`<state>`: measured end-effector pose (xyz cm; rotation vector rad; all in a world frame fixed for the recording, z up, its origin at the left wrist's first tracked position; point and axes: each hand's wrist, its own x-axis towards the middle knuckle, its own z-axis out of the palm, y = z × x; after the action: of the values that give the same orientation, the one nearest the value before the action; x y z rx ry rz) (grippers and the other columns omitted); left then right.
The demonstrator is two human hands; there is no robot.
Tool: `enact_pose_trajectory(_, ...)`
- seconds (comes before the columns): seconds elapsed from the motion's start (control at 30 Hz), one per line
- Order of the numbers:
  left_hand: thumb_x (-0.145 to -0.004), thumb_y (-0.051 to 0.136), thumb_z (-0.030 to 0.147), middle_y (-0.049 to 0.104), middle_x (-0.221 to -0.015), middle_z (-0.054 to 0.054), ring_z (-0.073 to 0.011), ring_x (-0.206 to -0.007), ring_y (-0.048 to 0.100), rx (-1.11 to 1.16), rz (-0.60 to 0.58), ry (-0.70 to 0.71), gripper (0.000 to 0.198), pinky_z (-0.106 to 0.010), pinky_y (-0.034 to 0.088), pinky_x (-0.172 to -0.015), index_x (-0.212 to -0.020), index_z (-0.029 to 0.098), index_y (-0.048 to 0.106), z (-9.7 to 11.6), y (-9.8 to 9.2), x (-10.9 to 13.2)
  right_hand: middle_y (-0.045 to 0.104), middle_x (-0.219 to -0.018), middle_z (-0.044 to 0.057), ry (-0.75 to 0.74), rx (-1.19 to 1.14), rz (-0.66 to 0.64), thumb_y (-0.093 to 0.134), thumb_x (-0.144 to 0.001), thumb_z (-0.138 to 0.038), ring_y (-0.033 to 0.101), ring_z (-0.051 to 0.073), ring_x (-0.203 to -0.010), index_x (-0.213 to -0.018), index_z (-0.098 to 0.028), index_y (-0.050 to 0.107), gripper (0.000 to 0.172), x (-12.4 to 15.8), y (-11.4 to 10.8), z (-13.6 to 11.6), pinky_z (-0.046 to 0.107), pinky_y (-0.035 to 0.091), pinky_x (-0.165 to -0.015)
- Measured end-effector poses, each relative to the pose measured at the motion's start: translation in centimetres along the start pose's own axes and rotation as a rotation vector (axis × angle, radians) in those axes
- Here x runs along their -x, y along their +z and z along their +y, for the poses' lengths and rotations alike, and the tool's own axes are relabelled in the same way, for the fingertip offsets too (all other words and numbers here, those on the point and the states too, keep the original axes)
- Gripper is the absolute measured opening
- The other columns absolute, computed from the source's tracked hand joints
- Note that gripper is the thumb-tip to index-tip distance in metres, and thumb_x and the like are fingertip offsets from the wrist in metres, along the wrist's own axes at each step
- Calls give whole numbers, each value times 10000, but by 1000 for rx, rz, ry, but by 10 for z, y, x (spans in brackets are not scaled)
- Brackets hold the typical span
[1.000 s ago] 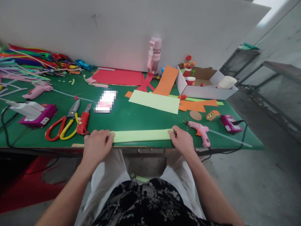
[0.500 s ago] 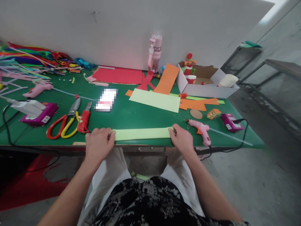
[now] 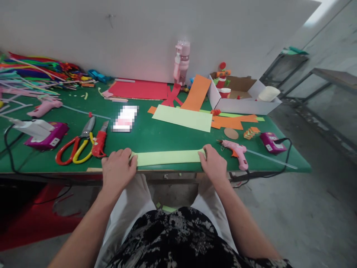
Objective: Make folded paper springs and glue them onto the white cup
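Observation:
A long pale green paper strip [image 3: 169, 158] lies flat along the front edge of the green table. My left hand [image 3: 118, 167] grips its left end, with the thumb on top and the fingers curled round it. At the opposite end, my right hand [image 3: 213, 162] pinches the paper in the same manner. Left of my left hand lie a red utility knife [image 3: 99, 143] and scissors [image 3: 79, 145] with one red and one yellow handle. A pink glue gun [image 3: 236, 152] rests just right of my right hand. Beyond the strip is a wider pale green paper piece [image 3: 184, 118].
Orange paper [image 3: 196, 93], a red sheet [image 3: 139, 90] and a pink bottle [image 3: 182, 63] stand or lie toward the wall. A white box [image 3: 242, 105] sits at the back right. Purple power sockets [image 3: 272, 143] and cables flank the work area. Pipe cleaners [image 3: 41, 72] pile at the back left.
Both hands keep their hold on the strip's ends, with very slight finger shifts. The whole view has moved a little; the strip stays in place on the table.

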<state>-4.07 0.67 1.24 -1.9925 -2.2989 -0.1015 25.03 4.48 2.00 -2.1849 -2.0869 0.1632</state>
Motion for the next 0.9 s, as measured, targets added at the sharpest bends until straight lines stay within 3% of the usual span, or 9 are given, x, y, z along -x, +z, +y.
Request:
enact_pose_trajectory(0.13,-969,337,387,665,-1053,-140,-311,-973,610,88,51,-24,407,-396,381,-736,-1216,179,585,-1,2,1,625,-1171,110,2,-40,75,498,-987,-328,651,239,-907,-1363,-219,511,392,0,5,3,293,445,-581)
enact_pose_trajectory(0.23,-975,319,386,658,-1062,-149,-327,-1008,612,122,36,-10,440,-411,401,-757,-1288,189,557,-2,1,1,596,-1242,149,15,-79,138,475,-982,-283,650,274,-1016,-1389,-205,514,416,1,5,12,338,535,-668)
enact_pose_trajectory(0.37,-970,316,387,651,-1067,-159,-349,-1048,609,153,17,-11,454,-430,423,-782,-1281,167,563,-2,-1,1,568,-1330,205,-87,-155,513,412,-996,-242,548,320,-1249,-1357,-125,550,404,15,-7,13,481,493,-1003)
enact_pose_trajectory(0.47,-960,329,383,649,-1081,-160,-355,-1078,602,169,1,-23,459,-445,441,-809,-1298,166,551,-1,-3,1,527,-1440,167,-380,-222,757,408,-1006,-247,424,293,-1399,-1425,-151,498,439,35,-18,-22,519,355,-1161)
enact_pose_trajectory(0.5,-956,335,382,648,-1094,-161,-357,-1091,598,170,-8,-31,460,-452,447,-822,-1302,165,547,0,-4,1,529,-1461,132,-558,-239,744,401,-1008,-249,376,271,-1442,-1443,-172,486,450,42,-18,-40,508,318,-1195)
enact_pose_trajectory(0.57,-954,334,366,643,-1133,-168,-360,-1117,590,171,-37,-48,458,-474,455,-850,-1305,157,540,0,-7,1,491,-1529,67,-874,-213,566,377,-1029,-333,302,237,-1494,-1457,-196,483,461,54,-13,-79,486,238,-1246)
enact_pose_trajectory(0.63,-958,316,339,638,-1171,-176,-361,-1131,587,176,-70,-51,454,-495,457,-865,-1308,148,533,1,-9,1,454,-1565,86,-987,-199,359,365,-1033,-471,293,252,-1503,-1446,-142,498,545,60,0,-113,471,206,-1262)
enact_pose_trajectory(0.73,-964,298,340,640,-1182,-182,-356,-1135,589,179,-80,-38,458,-493,454,-866,-1313,147,525,0,-9,1,459,-1542,185,-926,-196,155,380,-982,-638,332,309,-1481,-1438,-22,479,773,58,24,-137,480,213,-1256)
enact_pose_trajectory(0.9,-957,265,404,648,-1133,-187,-363,-1121,592,152,-38,-54,510,-481,456,-836,-1303,129,520,1,-6,0,450,-1543,202,-840,-130,83,449,-911,-720,372,328,-1456,-1464,-13,432,898,52,45,-128,504,192,-1259)
